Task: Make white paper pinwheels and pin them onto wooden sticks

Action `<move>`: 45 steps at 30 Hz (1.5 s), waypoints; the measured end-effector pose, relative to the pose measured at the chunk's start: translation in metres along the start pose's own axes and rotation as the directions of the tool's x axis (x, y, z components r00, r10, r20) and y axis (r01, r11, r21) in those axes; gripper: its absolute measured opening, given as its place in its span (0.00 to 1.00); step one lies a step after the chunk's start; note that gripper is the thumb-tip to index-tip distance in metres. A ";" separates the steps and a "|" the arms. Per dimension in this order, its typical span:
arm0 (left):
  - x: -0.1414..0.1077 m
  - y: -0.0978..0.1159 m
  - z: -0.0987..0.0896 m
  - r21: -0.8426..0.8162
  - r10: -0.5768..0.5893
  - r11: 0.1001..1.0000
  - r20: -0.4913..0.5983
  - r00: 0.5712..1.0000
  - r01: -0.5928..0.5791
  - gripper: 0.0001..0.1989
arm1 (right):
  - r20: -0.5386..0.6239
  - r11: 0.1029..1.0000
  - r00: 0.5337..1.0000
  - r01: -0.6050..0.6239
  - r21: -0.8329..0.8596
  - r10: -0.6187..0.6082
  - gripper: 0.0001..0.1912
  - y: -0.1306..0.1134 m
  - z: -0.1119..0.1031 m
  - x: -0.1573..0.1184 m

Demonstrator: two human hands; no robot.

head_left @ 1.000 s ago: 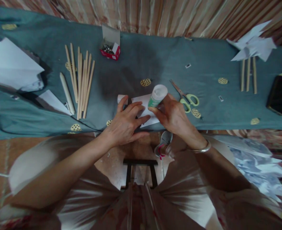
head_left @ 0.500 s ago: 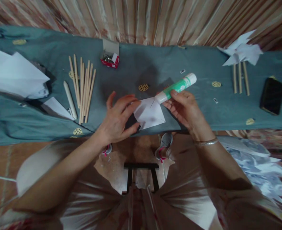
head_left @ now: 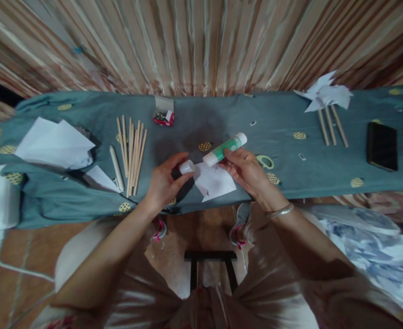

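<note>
My left hand (head_left: 165,181) pinches a small white glue stick cap (head_left: 186,167) between thumb and index finger, off the left edge of the paper. In my right hand (head_left: 247,171) is a green and white glue stick (head_left: 226,149), held at a slant with its white end pointing left towards the cap, a small gap between them. Beneath it lies a folded piece of white paper (head_left: 215,185) near the table's front edge, with crease lines showing. Green scissor handles (head_left: 265,161) peek out behind my right hand; their blades are hidden.
Left of my hands lie several wooden sticks (head_left: 133,155), a thicker white stick (head_left: 117,169) and a paper stack (head_left: 55,144). A small red box of metal pieces (head_left: 164,112) stands behind. Rightward are paper pinwheels (head_left: 327,96), a phone (head_left: 382,146) and a bag of paper scraps (head_left: 368,246).
My left hand, earlier empty by the paper's left edge, now holds the cap. The glue stick sits lower over the paper, and the scissor handles have come into sight. The whole view has shifted.
</note>
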State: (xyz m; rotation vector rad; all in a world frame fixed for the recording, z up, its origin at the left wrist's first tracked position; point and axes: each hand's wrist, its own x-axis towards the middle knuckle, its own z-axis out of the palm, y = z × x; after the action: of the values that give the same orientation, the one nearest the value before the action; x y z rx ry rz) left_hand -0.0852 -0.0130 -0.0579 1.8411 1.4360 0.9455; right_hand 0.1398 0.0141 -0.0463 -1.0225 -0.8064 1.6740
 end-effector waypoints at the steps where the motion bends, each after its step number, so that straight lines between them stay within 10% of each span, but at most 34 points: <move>1: 0.001 0.002 0.002 -0.034 -0.018 0.999 -0.003 1.000 0.018 0.21 | 0.001 1.000 1.000 -0.006 0.010 0.006 0.16 0.001 0.002 0.001; 29: 0.005 0.010 0.004 0.108 0.103 0.989 -0.009 0.995 -0.101 0.19 | -0.002 0.996 1.000 -0.016 -0.091 0.016 0.23 0.015 0.025 0.008; 45: 0.010 -0.001 -0.002 0.036 -0.045 0.998 -0.044 0.998 0.047 0.22 | 0.090 0.944 0.989 0.143 -0.296 -0.121 0.21 0.012 0.018 0.003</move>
State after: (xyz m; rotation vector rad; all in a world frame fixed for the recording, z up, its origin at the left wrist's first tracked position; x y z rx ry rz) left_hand -0.0859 -0.0030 -0.0555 1.8164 1.5252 0.9475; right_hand 0.1184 0.0122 -0.0502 -1.0937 -1.1794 1.5075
